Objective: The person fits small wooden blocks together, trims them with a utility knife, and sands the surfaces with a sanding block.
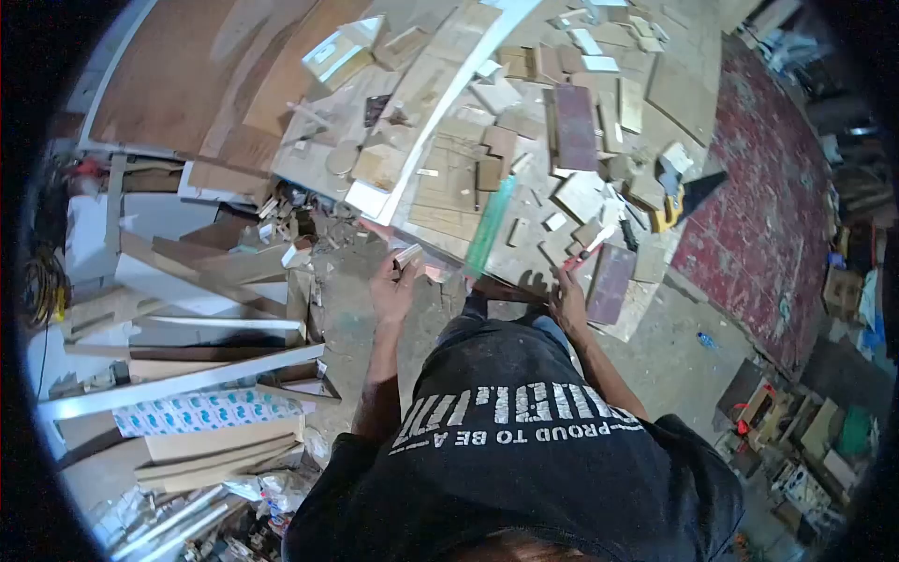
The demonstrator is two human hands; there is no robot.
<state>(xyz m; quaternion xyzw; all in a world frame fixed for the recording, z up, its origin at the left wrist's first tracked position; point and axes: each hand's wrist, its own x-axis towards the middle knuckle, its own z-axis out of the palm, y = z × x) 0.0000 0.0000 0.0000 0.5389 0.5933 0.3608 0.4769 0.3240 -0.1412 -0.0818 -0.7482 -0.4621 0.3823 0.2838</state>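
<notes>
My left hand point(391, 292) is closed around a small wooden block point(409, 254), held off the near left edge of the worktable. At the table's near edge, my right hand point(566, 298) has its fingers closed on a slim red tool point(573, 264), whose exact kind I cannot make out. Between the hands, a green ruler point(491, 225) lies slanting across the tabletop. Just right of my right hand lies a dark reddish board point(611, 284). Small wood offcuts point(554, 221) are scattered beyond my right hand.
A handsaw with a yellow handle point(669, 214) lies at the table's right side. A long white strip point(426, 131) crosses the table. Stacked boards and strips point(187, 375) crowd the floor at left. A worn red panel point(763, 215) stands right of the table.
</notes>
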